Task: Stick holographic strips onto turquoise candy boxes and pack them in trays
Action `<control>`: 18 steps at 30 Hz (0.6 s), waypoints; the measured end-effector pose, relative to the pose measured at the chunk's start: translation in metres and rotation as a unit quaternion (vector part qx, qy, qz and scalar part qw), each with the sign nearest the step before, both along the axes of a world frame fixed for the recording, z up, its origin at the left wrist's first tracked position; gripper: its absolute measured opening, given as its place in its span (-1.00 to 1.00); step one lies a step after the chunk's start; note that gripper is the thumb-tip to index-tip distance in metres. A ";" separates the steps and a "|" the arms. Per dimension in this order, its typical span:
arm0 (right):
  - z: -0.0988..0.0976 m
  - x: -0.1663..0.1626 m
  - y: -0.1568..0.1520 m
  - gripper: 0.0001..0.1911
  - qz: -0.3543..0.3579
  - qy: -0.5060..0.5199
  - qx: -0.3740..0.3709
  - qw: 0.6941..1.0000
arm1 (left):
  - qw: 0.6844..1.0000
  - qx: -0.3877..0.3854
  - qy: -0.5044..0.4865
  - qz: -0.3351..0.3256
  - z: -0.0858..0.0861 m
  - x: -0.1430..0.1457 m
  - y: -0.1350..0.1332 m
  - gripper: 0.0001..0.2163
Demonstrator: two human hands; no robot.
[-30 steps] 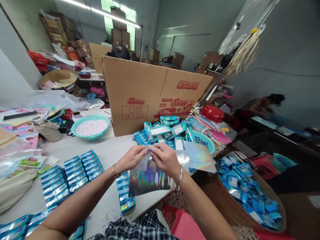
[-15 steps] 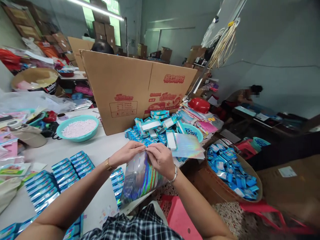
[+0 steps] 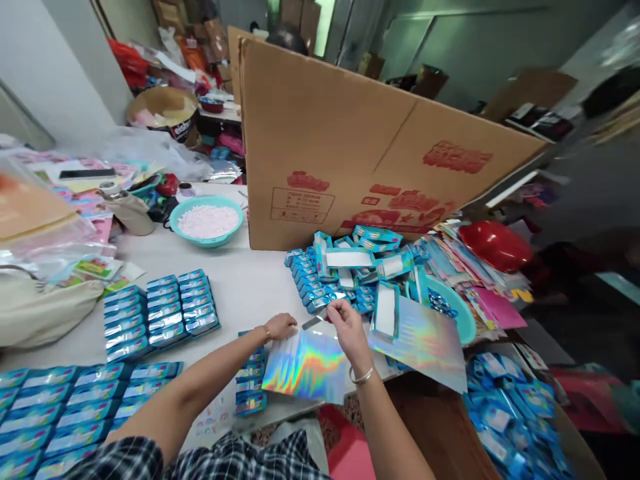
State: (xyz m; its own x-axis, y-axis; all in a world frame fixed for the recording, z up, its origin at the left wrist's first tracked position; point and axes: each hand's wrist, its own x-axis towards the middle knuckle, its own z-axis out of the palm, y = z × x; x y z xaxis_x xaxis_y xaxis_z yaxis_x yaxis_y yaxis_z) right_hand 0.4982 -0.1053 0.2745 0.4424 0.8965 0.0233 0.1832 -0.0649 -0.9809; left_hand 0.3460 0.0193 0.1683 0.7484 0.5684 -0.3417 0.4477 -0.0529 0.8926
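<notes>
A shiny holographic sheet or bag [image 3: 307, 367] lies at the table's front edge, rainbow-coloured where it catches the light. My left hand [image 3: 281, 327] is closed at its upper left corner, fingers curled on the edge. Just above the opposite corner, my right hand [image 3: 347, 327] pinches a narrow silvery strip [image 3: 314, 323], which points toward my left hand. Beside the bag on the left stands a row of small blue boxes [image 3: 251, 381]. A second holographic sheet [image 3: 425, 347] lies to the right, with an open blue-edged box [image 3: 386, 310] on it.
A heap of blue boxes [image 3: 345, 260] sits before a large upright cardboard panel [image 3: 320, 133]. At left are a turquoise bowl of pale pieces [image 3: 207, 220] and stacked blue packs [image 3: 165, 310]. A carton of blue packs [image 3: 515, 407] stands right. Another person's head shows behind the panel.
My hands have drawn apart, and the silvery strip now shows at my right hand. The holographic bag, earlier held up tilted, now lies flatter. The view has turned left and downward.
</notes>
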 end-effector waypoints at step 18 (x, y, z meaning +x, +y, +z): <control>-0.166 0.040 0.204 -0.74 -0.082 0.021 -0.071 0.994 | 0.980 -0.073 -0.067 0.173 -0.057 0.049 0.141 -0.60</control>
State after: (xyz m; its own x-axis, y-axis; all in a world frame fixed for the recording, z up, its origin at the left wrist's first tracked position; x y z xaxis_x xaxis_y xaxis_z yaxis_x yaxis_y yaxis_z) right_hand 0.5378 0.0984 0.1087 0.5802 0.8056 -0.1198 0.1179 -0.2286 -0.9663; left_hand 0.3948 0.1608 0.1112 0.5637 0.7485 -0.3493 0.2945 0.2129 0.9316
